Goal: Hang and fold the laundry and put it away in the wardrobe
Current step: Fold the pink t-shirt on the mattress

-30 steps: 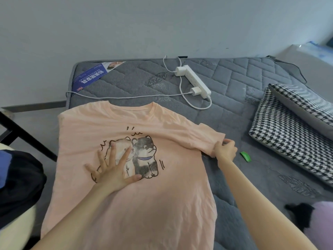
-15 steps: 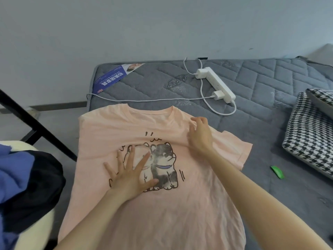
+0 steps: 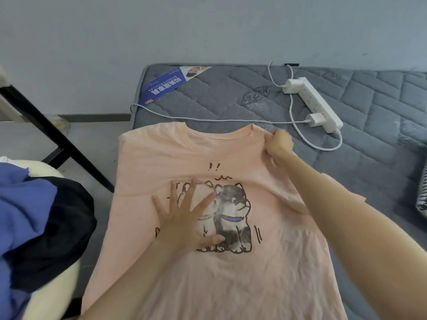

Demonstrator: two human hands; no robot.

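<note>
A peach T-shirt with a cartoon dog print lies face up on the grey quilted mattress, collar away from me. My left hand presses flat on the print with its fingers spread. At the right shoulder seam, just beside the collar, my right hand pinches the fabric with curled fingers. The right sleeve lies partly under my right forearm.
A white power strip with a charger and cables lies on the mattress beyond the collar. A blue leaflet sits at the mattress corner. Blue and black clothes are heaped at the left, near a black metal leg. A houndstooth pillow is at the right edge.
My right hand let go of the right sleeve hem, crossed the chest and now pinches the shoulder by the collar. My left hand stayed on the print. The view shifted left.
</note>
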